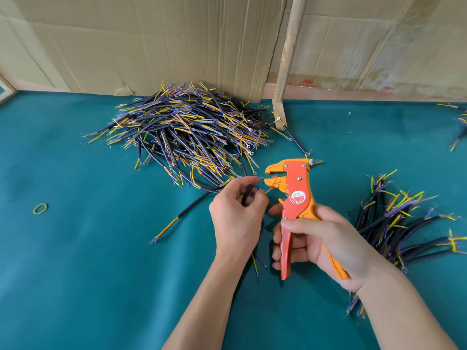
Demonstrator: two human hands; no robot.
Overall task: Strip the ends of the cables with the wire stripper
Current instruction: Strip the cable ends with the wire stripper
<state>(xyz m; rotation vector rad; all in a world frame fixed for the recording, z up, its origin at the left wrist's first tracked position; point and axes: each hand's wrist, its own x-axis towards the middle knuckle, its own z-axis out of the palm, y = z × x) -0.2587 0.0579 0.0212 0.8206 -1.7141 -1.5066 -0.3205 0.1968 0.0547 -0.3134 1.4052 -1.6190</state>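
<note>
Both hands hover above the teal felt worktop, forearms reaching in from the near edge. The right hand is wrapped around the handles of the orange plastic wire stripper, its beak pointing left. The left hand pinches a black-sheathed cable, its thin red core just at the stripper's parted jaws. A large heap of cables lies far, a smaller bundle right.

Left hand at 9 o'clock pinches, fingers curled; right hand at 3 o'clock grips, forearms converging.
</note>
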